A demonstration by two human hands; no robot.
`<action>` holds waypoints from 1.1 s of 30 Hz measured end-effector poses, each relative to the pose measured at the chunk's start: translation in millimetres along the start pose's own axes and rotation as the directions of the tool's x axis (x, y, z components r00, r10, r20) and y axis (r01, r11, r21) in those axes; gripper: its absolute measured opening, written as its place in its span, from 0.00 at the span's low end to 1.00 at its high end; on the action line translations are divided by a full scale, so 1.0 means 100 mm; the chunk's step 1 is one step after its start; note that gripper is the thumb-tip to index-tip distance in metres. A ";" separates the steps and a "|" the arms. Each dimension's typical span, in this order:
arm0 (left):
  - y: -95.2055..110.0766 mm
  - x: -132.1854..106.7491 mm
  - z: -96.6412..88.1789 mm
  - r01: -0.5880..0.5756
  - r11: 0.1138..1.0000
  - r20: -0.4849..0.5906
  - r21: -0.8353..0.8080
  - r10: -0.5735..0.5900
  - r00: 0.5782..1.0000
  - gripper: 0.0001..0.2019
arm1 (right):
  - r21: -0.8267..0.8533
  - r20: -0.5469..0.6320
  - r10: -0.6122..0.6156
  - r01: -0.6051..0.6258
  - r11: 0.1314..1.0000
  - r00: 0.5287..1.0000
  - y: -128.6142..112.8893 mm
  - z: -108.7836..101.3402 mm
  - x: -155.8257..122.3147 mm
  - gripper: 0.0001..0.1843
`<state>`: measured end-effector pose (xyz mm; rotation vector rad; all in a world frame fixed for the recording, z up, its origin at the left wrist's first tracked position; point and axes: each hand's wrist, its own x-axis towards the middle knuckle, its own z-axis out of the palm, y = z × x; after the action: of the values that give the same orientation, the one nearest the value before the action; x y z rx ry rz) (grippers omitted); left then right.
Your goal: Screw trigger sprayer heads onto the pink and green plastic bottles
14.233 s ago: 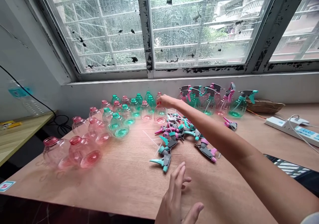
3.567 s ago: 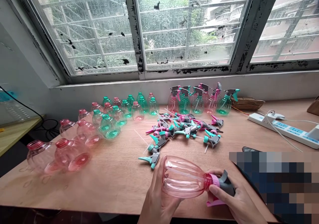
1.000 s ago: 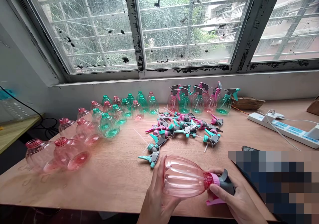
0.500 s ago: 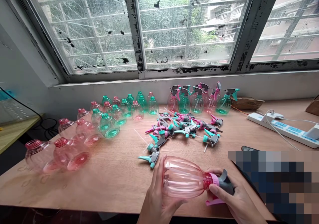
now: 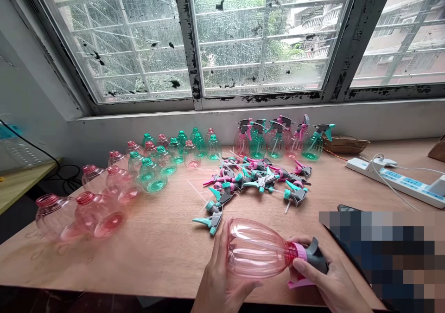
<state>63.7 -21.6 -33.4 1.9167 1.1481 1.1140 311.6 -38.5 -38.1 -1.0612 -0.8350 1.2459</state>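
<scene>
Head view: pink bottle (image 5: 257, 248) held sideways just inside the near edge of the table (image 5: 146, 262), base left, neck right. Left hand (image 5: 222, 276) partly open, fingers curved around the base; right hand (image 5: 321, 276) closed around the grey-and-pink spray head (image 5: 316, 256) seated at the neck. Both wrists cross the near edge. A broad stretch of wood runs left to the open bottles (image 5: 104, 215); a narrower strip separates the held bottle from the loose sprayers (image 5: 261, 182) beyond. Far side: capped bottles (image 5: 257, 143) against the wall. Right: power strip (image 5: 392, 176), with a partly pixelated black object (image 5: 349, 208) nearer, beside the right hand.
</scene>
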 end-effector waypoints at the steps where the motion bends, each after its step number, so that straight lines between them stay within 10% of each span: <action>1: 0.00 0.00 0.00 -0.002 1.000 0.005 -0.003 0.002 1.000 0.50 | 0.001 -0.001 0.002 -0.002 1.000 1.000 0.00 0.00 0.00 0.23; 33: 0.04 0.01 0.02 -0.007 0.999 -0.018 -0.034 0.006 1.000 0.46 | -0.032 0.028 0.002 -0.001 0.999 1.000 0.01 -0.05 0.02 0.23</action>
<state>67.4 -22.6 -31.0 1.8892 1.1269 1.1494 315.9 -37.7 -40.9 -1.0720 -0.8783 1.2555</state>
